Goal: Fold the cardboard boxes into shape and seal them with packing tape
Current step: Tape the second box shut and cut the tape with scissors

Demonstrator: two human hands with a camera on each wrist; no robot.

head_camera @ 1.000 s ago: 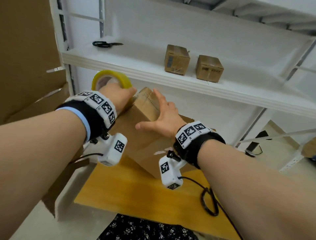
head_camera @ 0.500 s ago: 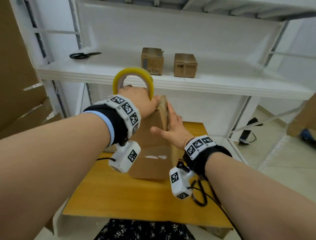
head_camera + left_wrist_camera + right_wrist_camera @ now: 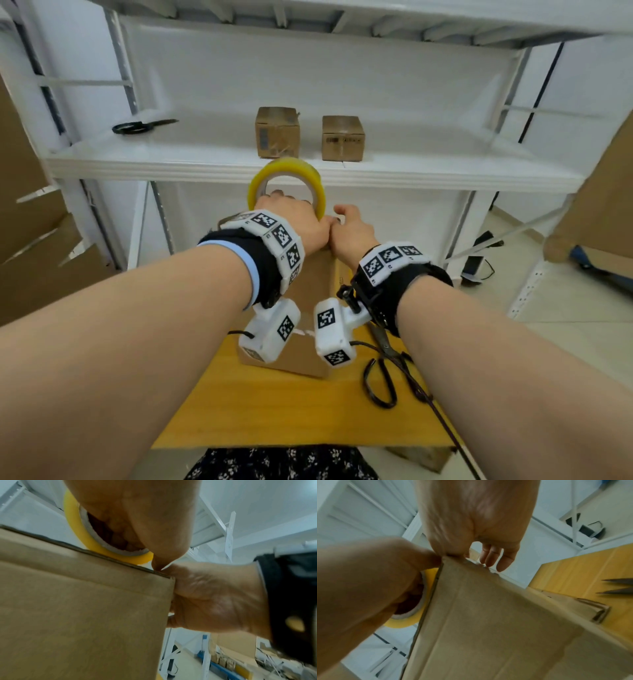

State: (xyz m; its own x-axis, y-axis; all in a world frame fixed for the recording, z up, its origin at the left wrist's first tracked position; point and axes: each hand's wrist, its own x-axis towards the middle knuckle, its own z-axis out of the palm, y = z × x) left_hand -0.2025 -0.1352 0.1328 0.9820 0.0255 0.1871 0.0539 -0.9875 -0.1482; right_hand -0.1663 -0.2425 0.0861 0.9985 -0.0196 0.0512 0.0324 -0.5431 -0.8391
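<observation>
A brown cardboard box [image 3: 318,277] stands upright on the wooden table [image 3: 274,411]. My left hand [image 3: 294,219] is at its top near corner, fingers curled through the core of a yellow tape roll [image 3: 287,169], which sits against the box's top edge [image 3: 77,527]. My right hand [image 3: 352,229] touches the left hand there. Its palm presses on the box top, and its straight fingers [image 3: 493,557] reach over the far edge. The box face [image 3: 488,622] fills the right wrist view. No loose tape strip is visible.
Black scissors [image 3: 390,370] lie on the table right of the box, under my right wrist. On the white shelf [image 3: 205,164] behind are two small sealed boxes [image 3: 276,132] [image 3: 342,137] and another pair of scissors [image 3: 137,126]. Flat cardboard sheets [image 3: 34,257] lean at the left.
The box went from tilted to upright. My right hand slid from its side face up to the top edge, meeting the left hand, which still holds the tape roll.
</observation>
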